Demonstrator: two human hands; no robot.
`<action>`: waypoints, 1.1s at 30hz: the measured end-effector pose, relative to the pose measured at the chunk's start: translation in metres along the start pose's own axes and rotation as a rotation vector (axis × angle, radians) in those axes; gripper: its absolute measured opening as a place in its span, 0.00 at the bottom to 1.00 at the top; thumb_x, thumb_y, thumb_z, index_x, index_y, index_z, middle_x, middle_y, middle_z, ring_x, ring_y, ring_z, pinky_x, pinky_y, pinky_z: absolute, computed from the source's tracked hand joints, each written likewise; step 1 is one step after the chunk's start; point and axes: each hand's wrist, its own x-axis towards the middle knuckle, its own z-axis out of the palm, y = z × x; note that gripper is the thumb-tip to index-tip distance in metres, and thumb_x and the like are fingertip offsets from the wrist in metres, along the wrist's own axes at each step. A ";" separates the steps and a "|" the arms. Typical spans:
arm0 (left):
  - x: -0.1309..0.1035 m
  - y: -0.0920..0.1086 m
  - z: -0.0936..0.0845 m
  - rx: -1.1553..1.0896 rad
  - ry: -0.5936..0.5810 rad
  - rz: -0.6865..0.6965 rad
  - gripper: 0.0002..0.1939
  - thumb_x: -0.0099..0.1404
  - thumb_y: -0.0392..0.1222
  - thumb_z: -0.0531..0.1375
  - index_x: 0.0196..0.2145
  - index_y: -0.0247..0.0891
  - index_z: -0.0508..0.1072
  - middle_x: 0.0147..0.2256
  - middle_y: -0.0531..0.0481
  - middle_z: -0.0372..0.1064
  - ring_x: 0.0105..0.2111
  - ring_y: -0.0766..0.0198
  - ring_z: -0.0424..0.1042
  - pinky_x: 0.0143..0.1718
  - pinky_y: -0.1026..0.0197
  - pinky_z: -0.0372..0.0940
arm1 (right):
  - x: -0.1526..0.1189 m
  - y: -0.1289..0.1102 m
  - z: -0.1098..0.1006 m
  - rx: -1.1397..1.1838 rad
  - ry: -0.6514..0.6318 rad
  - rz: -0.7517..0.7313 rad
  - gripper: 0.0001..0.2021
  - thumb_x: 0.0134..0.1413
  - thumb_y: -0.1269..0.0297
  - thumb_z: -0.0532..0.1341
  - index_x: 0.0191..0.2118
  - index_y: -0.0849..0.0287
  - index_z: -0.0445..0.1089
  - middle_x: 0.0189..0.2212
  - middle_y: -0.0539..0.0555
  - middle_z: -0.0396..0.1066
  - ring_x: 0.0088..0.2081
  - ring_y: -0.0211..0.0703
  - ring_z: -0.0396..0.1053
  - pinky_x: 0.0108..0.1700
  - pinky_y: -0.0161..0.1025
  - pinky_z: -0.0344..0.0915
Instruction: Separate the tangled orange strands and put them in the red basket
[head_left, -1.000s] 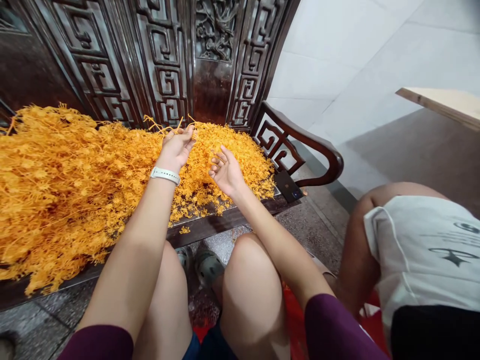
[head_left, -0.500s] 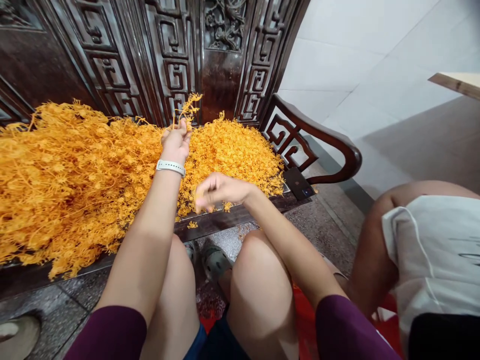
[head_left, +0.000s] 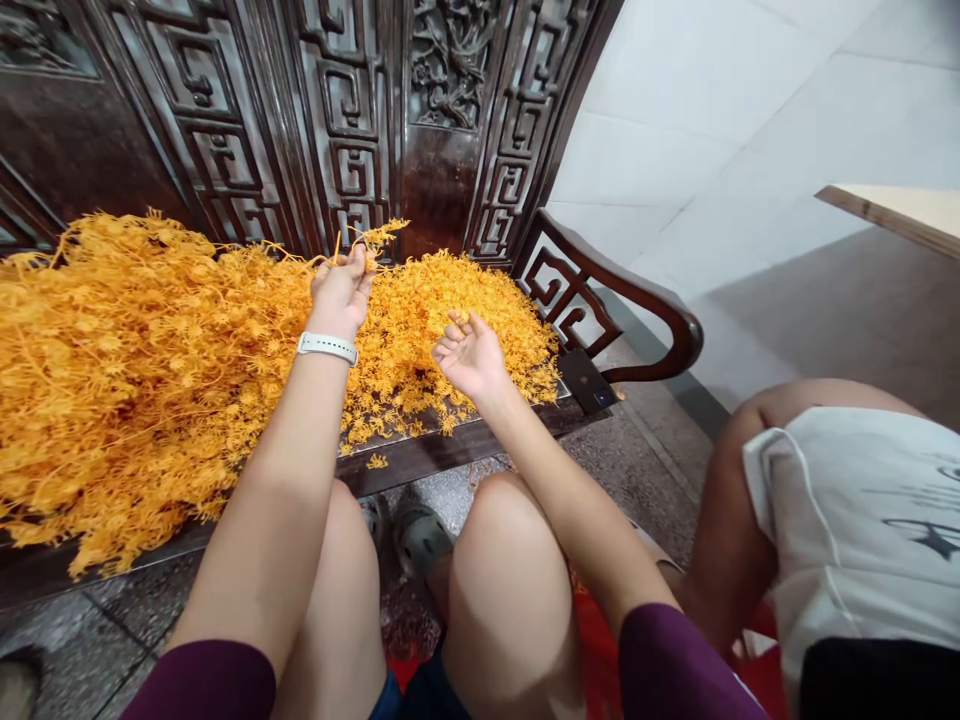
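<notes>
My left hand (head_left: 341, 290), with a pale watch band at the wrist, is closed around a few thin orange plastic flower sprigs (head_left: 386, 234); their branched ends stick out past the fingertips. My right hand (head_left: 472, 355) is palm up over the front of a heap of small loose orange blossom pieces (head_left: 480, 290), fingers loosely curled and apart, with nothing plainly held. To the left spreads a larger, tangled pile of orange sprigs (head_left: 150, 370) with long stems. A single loose piece (head_left: 377, 461) lies on the seat's front edge.
Both piles lie on a dark carved wooden bench with a tall back (head_left: 442, 190) and a curved armrest (head_left: 652, 300). A dark phone (head_left: 589, 380) rests at the seat's right corner. A seated person's leg in pale shorts (head_left: 840, 520) is at my right.
My right hand has moved away from the seat's front edge, up and right, onto the small-piece heap, and its fingers have loosened. My left hand stays near the back with the sprigs, slightly lower.
</notes>
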 end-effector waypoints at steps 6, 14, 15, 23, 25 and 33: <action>-0.004 -0.001 0.003 0.012 -0.060 0.033 0.18 0.66 0.22 0.62 0.29 0.42 0.61 0.42 0.53 0.83 0.51 0.66 0.80 0.47 0.66 0.73 | 0.007 0.006 -0.005 0.045 0.058 0.054 0.08 0.58 0.67 0.67 0.36 0.56 0.65 0.26 0.46 0.69 0.23 0.30 0.56 0.28 0.31 0.56; -0.027 -0.016 0.013 0.127 -0.187 -0.050 0.18 0.65 0.21 0.63 0.28 0.40 0.63 0.39 0.49 0.82 0.49 0.64 0.81 0.38 0.70 0.72 | 0.000 0.012 0.004 -0.223 -0.099 -0.119 0.14 0.53 0.57 0.74 0.41 0.56 0.75 0.24 0.44 0.65 0.23 0.30 0.55 0.26 0.32 0.52; -0.028 -0.018 0.014 0.129 -0.183 -0.050 0.18 0.65 0.21 0.63 0.28 0.40 0.63 0.38 0.49 0.82 0.50 0.64 0.81 0.39 0.70 0.72 | 0.000 0.013 0.003 -0.231 -0.105 -0.119 0.13 0.54 0.58 0.74 0.40 0.57 0.75 0.23 0.43 0.64 0.23 0.29 0.55 0.26 0.32 0.52; -0.017 -0.010 0.015 0.014 -0.015 0.010 0.18 0.67 0.19 0.60 0.32 0.40 0.61 0.43 0.49 0.82 0.52 0.64 0.81 0.49 0.66 0.75 | -0.014 0.009 0.004 -0.519 -0.571 0.112 0.15 0.63 0.54 0.68 0.32 0.61 0.76 0.18 0.45 0.62 0.21 0.31 0.55 0.27 0.33 0.54; -0.009 -0.006 0.010 0.000 0.036 0.020 0.18 0.67 0.19 0.60 0.32 0.40 0.60 0.44 0.50 0.82 0.53 0.64 0.81 0.47 0.67 0.75 | -0.026 0.007 0.007 -0.662 -0.837 0.204 0.16 0.63 0.53 0.69 0.33 0.64 0.78 0.19 0.46 0.66 0.22 0.30 0.58 0.27 0.33 0.55; 0.017 0.003 -0.011 0.034 0.068 -0.016 0.19 0.70 0.23 0.61 0.29 0.42 0.61 0.39 0.51 0.81 0.56 0.65 0.77 0.41 0.67 0.72 | -0.049 0.002 0.018 -0.725 -1.125 0.220 0.17 0.56 0.54 0.74 0.43 0.62 0.77 0.28 0.49 0.73 0.28 0.33 0.66 0.32 0.34 0.63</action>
